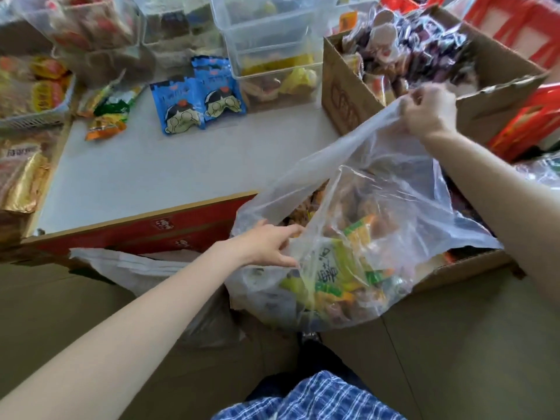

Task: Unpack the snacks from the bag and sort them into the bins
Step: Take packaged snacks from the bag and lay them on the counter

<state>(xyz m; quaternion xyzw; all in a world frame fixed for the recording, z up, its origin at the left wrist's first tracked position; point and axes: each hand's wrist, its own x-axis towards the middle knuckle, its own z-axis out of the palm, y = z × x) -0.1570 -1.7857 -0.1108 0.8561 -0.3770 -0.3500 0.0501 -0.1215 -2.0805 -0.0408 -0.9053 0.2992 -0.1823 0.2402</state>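
Observation:
A large clear plastic bag (378, 207) full of small yellow, green and orange snack packets (342, 277) hangs low at centre right. My right hand (430, 110) grips the bag's upper edge and holds it up. At the bag's left rim, my left hand (269, 244) has its fingers at the plastic of the opening. Two blue snack packets (197, 95) lie on the grey table (136, 168). Stacked clear bins (272, 40) stand behind them, the lower one holding yellow snacks.
A cardboard box (348, 98) of dark wrapped snacks stands at the right of the table. Loose green and orange packets (106, 113) lie at the left, next to a white basket (36, 110) of snacks. Red crates (530, 28) are at the far right. A red carton (169, 231) sits below the table edge.

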